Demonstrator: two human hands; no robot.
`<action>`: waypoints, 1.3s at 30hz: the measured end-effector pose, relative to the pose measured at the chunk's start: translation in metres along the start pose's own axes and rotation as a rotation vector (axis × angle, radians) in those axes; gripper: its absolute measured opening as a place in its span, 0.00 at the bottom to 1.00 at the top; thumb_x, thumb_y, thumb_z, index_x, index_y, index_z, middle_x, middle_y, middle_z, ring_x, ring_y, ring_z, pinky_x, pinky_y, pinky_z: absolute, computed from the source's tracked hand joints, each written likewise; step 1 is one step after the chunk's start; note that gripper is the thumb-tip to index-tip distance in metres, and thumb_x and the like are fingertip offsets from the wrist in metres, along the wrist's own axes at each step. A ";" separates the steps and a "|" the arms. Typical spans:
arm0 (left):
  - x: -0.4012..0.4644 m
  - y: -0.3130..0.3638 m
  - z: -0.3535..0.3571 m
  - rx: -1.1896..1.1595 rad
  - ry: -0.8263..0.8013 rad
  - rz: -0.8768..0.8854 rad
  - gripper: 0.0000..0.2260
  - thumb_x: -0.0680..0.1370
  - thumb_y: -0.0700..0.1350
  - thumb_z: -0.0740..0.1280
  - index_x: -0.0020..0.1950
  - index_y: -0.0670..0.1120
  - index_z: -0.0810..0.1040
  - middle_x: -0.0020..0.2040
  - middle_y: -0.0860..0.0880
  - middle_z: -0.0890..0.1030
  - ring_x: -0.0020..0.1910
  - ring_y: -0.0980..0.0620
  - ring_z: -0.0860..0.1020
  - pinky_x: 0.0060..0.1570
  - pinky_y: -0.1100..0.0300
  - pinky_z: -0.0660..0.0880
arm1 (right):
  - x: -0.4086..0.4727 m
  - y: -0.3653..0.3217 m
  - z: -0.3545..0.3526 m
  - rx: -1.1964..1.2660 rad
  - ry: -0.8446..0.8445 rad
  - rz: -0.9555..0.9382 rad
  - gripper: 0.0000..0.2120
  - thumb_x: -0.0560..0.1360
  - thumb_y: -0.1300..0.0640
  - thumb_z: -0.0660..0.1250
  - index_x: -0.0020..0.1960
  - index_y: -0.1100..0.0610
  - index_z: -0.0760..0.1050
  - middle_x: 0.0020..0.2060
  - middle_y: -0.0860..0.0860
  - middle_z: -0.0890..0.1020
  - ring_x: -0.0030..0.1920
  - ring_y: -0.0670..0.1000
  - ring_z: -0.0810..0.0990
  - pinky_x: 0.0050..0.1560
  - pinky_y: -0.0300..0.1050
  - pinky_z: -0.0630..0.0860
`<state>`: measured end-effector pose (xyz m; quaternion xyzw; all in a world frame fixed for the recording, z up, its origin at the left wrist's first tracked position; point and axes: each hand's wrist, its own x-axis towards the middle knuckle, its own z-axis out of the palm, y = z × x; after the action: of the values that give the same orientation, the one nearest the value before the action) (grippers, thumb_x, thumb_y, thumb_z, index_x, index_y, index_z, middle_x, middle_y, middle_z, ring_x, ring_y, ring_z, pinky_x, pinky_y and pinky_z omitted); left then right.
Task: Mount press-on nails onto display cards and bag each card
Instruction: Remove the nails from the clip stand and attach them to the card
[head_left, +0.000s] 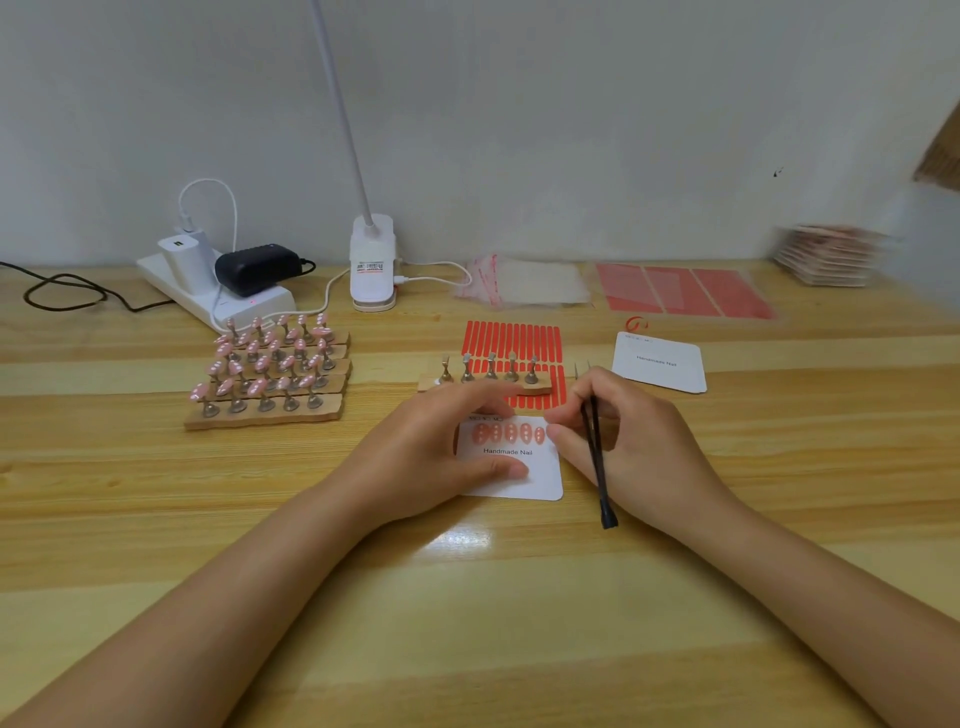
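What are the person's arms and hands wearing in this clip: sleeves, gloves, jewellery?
Nothing visible. Both forearms are bare to the frame edge, with no sleeves. The left hand and right hand show no gloves, rings, watch or bracelet. Fingernails look short and unpainted.

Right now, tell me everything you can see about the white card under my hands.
The display card is a white square with rounded corners, apparently stiff paper, lying flat on the wooden table. It reads "Handmade Nail" in black, beneath a row of five pink nails mounted near its top edge. The left hand covers its left side, thumb pressing on its face; the right hand, gripping black tweezers, touches the right edge by the last nail.
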<state>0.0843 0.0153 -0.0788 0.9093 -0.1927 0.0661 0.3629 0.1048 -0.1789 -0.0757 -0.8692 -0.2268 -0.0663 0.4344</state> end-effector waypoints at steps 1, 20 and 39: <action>0.000 0.000 0.000 0.026 0.003 -0.012 0.25 0.69 0.53 0.73 0.59 0.67 0.64 0.51 0.64 0.75 0.56 0.64 0.71 0.54 0.65 0.70 | 0.000 0.000 0.000 0.013 0.002 0.012 0.11 0.70 0.57 0.71 0.38 0.47 0.70 0.39 0.45 0.81 0.43 0.43 0.79 0.49 0.45 0.75; 0.010 0.010 -0.016 0.276 -0.198 -0.328 0.31 0.59 0.64 0.75 0.53 0.56 0.63 0.48 0.61 0.64 0.50 0.58 0.64 0.50 0.60 0.63 | 0.001 0.003 0.001 -0.002 -0.067 0.054 0.17 0.64 0.49 0.75 0.43 0.47 0.68 0.43 0.44 0.79 0.47 0.42 0.77 0.48 0.44 0.76; 0.005 0.019 -0.010 -1.088 0.283 -0.380 0.14 0.72 0.37 0.66 0.57 0.47 0.75 0.47 0.48 0.84 0.48 0.50 0.82 0.46 0.57 0.80 | -0.002 -0.011 -0.007 0.747 -0.058 0.199 0.12 0.70 0.73 0.66 0.42 0.59 0.67 0.32 0.46 0.78 0.36 0.43 0.80 0.37 0.38 0.79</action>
<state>0.0814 0.0078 -0.0586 0.5936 0.0176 0.0124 0.8045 0.0984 -0.1792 -0.0635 -0.6704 -0.1621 0.0877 0.7188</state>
